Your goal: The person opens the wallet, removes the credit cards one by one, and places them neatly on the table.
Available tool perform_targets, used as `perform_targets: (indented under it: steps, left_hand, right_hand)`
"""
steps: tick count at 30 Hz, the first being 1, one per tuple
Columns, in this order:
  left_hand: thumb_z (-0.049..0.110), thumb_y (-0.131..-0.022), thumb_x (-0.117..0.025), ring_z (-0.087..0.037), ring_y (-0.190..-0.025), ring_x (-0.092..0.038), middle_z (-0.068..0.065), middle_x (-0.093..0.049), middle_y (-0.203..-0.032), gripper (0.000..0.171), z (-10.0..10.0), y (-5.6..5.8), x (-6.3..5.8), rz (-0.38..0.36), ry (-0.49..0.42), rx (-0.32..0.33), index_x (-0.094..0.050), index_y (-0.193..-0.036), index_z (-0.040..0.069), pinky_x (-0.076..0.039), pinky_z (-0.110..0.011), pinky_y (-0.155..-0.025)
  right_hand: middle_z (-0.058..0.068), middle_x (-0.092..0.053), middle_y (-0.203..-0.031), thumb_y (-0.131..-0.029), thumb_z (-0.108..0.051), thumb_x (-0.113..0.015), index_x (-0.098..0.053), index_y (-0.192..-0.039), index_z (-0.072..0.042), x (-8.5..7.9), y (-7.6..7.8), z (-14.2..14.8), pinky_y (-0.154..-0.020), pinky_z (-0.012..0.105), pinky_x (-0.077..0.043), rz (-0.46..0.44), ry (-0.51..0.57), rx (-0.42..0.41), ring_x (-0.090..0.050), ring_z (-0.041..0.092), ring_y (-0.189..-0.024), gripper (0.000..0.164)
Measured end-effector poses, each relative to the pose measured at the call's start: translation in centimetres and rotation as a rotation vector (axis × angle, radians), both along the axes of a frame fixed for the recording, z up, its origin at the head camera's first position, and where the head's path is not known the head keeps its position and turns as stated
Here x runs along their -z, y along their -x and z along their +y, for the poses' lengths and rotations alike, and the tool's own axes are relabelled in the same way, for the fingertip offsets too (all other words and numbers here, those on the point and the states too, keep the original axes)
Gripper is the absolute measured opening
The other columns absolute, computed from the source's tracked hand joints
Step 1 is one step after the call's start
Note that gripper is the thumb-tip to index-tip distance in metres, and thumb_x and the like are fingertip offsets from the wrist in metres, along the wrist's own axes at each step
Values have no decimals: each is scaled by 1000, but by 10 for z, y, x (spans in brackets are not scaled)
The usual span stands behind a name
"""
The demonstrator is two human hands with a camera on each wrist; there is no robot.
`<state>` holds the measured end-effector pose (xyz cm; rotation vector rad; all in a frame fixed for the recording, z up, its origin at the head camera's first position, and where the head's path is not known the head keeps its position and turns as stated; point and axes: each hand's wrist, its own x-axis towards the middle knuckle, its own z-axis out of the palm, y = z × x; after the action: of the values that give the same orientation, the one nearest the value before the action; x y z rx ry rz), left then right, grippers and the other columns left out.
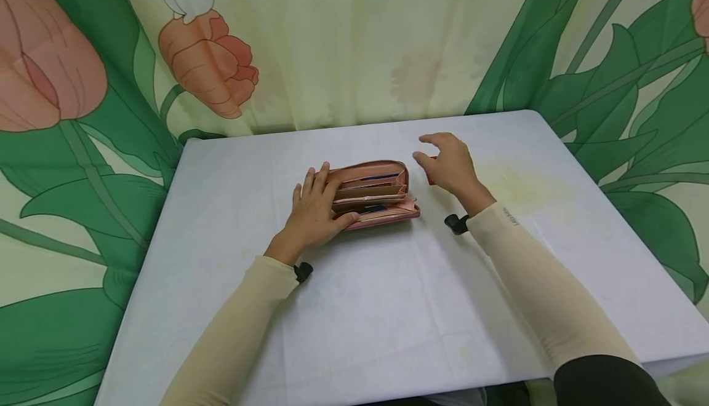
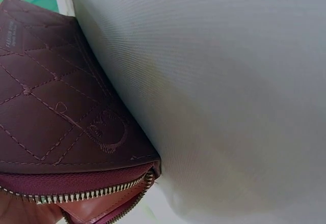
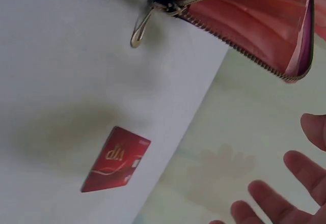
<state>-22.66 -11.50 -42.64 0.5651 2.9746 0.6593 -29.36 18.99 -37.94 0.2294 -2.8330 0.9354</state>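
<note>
1. Left hand [image 1: 312,209]: fingers spread, fairly straight, against the left end of the open zip-around wallet [image 1: 372,191]. Steady pressure should keep its pockets apart.
2. Right hand [image 1: 450,163]: empty, fingers parted, near the red VIP card [image 3: 117,159], which lies on the surface [image 1: 354,332] beyond the wallet's right end.
3. Judgement: a thin card handles best pinched by opposite edges.

Unzipped pink-lined wallet [image 1: 374,192], red VIP card [image 3: 116,159] lying near
</note>
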Motion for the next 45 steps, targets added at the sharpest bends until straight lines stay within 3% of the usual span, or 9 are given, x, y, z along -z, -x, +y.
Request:
perform_targets:
  steps: [4,8,14,19,24,35,45]
  left_hand:
    - [70,-95,-58,-38,-161,4,-9,3,-176,89,1,0,0,0,-3,0,-34,-162,17,-4,-68,-123]
    - [71,-95,-57,-37,-161,6,-8,4,-176,90,2,0,0,-9,0,-1,-33,-163,17,-3,-67,-124]
    - [71,-95,-57,-35,-161,8,-7,4,-176,90,2,0,1,-11,2,0,-33,-163,16,-3,-67,-124]
    - [71,-95,-57,-36,-161,7,-8,2,-176,90,2,0,1,-1,-2,1,-35,-162,16,-3,-67,-124]
    - [71,-94,-58,-37,-161,5,-8,2,-176,89,3,0,0,8,1,4,-34,-162,17,-4,-67,-123]
    - [72,-94,-57,-38,-161,5,-9,1,-176,90,1,0,2,20,18,1,-31,-164,21,-5,-67,-123]
    - [71,-95,-57,-37,-161,7,-8,2,-176,92,0,-1,3,12,31,-5,-30,-164,17,-4,-66,-124]
  right_hand:
    - [21,-68,-128,-98,-20,-70,-75,-124,-3,-7,-6,-15,-101,56,-47,125,-99,-113,-61,42,-118,32]
    - [17,-73,-108,-95,-12,-73,-80,-109,-4,-11,-12,-27,-81,50,-52,224,-219,-228,-61,39,-97,17]
    - [8,-74,-90,-95,-7,-69,-82,-95,-7,-11,-13,-40,-71,44,-52,248,-390,-400,-61,31,-80,13]
    - [7,-67,-84,-99,-14,-64,-80,-87,-10,-8,-12,-49,-70,45,-50,208,-596,-399,-58,30,-78,19]
    - [8,-66,-90,-102,-20,-63,-80,-96,-9,-8,-11,-57,-73,43,-49,156,-730,-358,-57,29,-82,21]
    - [12,-67,-98,-101,-19,-64,-78,-104,-7,-10,-7,-62,-80,46,-54,35,-675,-329,-59,30,-86,19]
    - [7,-68,-88,-98,-14,-70,-74,-90,-9,-17,-8,-68,-77,41,-53,5,-629,-412,-60,26,-83,11]
